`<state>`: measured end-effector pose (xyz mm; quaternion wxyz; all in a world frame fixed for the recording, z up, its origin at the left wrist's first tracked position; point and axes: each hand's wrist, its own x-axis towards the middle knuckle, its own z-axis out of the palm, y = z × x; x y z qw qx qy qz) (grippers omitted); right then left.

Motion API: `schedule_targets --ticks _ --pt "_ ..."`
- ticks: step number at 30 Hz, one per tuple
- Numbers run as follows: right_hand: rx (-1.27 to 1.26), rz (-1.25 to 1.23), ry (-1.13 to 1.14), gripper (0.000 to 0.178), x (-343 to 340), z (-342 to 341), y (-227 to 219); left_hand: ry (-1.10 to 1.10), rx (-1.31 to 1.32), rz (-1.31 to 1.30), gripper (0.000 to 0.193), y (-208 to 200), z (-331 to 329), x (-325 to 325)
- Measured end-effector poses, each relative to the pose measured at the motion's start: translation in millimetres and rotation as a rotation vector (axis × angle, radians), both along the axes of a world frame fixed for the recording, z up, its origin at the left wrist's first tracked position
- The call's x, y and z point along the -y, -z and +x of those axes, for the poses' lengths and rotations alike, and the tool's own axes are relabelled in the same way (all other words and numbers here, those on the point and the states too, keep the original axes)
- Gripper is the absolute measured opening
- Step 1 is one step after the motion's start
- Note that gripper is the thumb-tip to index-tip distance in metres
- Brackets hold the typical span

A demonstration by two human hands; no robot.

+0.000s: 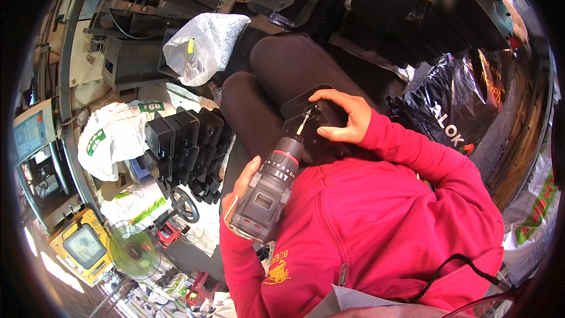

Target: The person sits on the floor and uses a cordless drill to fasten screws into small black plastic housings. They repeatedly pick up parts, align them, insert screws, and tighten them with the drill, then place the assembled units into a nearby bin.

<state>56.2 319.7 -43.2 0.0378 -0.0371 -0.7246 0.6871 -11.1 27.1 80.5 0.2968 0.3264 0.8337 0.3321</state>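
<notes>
My left hand (242,184) is closed round the grip of a cordless drill (271,191), a grey and black body with a red ring. The drill's bit (303,123) points away from me and meets a black part (297,108) resting on my lap against my dark trousers. With thumb and forefinger spread on either side of the bit, my right hand (350,119) grips that black part. What the bit's tip touches is too small to make out. My other right fingers are partly hidden behind the part.
A clear plastic bag of small grey pieces (206,47) lies beyond my knees. Stacked black housings (188,144) stand at left, near a white sack (115,135) and a green fan (135,250). Large black cases (406,12) fill the far right, above a black plastic bag (453,103).
</notes>
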Motion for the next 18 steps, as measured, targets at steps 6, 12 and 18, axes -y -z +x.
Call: schedule_targets --ticks 6,12,18 --pt "-0.029 0.002 0.009 0.055 0 0 -1 -0.034 -0.184 -0.026 0.085 -7 -2 -15" --pt "-0.030 0.045 -0.008 0.058 0 0 1 -0.003 -0.050 0.007 0.089 -9 -2 -16" --pt "-0.057 0.072 0.023 0.056 3 -2 0 0.122 -0.176 -0.026 0.082 -26 -11 -27"
